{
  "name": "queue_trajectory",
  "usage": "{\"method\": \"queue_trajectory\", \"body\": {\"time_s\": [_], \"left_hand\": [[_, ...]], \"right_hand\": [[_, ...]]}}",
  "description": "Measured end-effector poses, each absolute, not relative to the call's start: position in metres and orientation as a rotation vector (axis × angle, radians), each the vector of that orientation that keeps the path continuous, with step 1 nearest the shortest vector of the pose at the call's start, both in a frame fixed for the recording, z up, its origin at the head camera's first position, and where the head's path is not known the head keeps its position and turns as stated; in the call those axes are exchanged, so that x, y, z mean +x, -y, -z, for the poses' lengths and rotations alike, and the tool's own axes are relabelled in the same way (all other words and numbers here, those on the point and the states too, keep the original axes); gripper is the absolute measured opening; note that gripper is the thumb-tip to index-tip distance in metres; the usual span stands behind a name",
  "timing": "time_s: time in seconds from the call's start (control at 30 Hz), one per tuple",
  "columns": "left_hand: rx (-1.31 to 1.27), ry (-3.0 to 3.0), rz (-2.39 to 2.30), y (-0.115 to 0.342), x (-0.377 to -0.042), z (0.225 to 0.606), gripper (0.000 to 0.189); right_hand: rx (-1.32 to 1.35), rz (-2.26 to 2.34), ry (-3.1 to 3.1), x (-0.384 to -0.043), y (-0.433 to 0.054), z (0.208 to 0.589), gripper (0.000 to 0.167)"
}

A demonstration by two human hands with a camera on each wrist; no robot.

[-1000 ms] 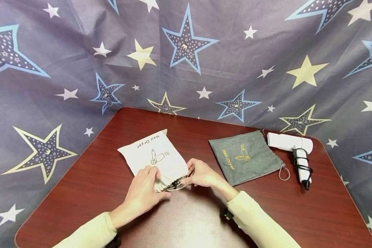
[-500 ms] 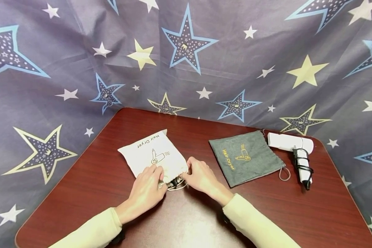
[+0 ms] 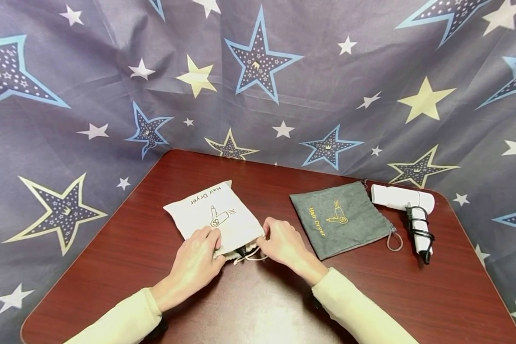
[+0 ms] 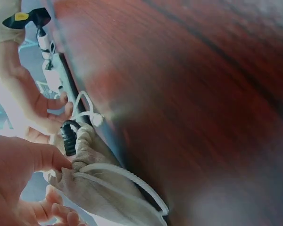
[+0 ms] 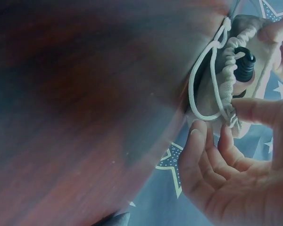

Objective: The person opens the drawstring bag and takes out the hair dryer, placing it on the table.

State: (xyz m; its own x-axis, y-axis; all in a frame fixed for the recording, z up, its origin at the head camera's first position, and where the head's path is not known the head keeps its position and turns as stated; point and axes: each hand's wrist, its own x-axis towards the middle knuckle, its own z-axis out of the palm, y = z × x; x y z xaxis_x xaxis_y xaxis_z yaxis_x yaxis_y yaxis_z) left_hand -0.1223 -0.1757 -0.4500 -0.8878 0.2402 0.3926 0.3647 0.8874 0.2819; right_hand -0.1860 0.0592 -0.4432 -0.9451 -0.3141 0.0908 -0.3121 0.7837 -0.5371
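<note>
A white drawstring pouch [image 3: 236, 217] printed "Hair Dryer" lies on the table, its gathered mouth toward the person. My left hand [image 3: 196, 260] pinches the left side of that mouth between thumb and fingers. At the mouth's right corner, my right hand [image 3: 284, 243] pinches the hem. Between the hands the opening gapes, and a black ribbed cord end [image 5: 244, 66] shows inside; the rest of what the pouch contains is hidden. White drawstring loops [image 5: 195, 89] hang out of the hem onto the table.
A grey "Hair Dryer" drawstring pouch [image 3: 344, 220] lies flat to the right. Beyond it, near the table's right edge, is a white hair dryer [image 3: 402, 197] with its black cord wound round the handle. A star-patterned cloth [image 3: 284, 71] hangs behind the table.
My right hand has closed on the mouth's right corner and drawn it slightly right. The left hand's fingers have come together on the hem, and the mouth is spread wider.
</note>
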Motion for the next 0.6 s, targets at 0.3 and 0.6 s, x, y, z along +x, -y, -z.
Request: {"method": "queue_trajectory", "body": {"time_s": [0.3, 0.6], "left_hand": [[-0.387, 2.784, 0.555, 0.179, -0.118, 0.449, 0.030], [-0.379, 2.788, 0.518, 0.187, -0.114, 0.445, 0.031]], "right_hand": [[-0.505, 0.887, -2.958, -0.187, -0.065, 0.443, 0.014], [-0.491, 0.853, -2.963, -0.190, -0.071, 0.443, 0.014]]}}
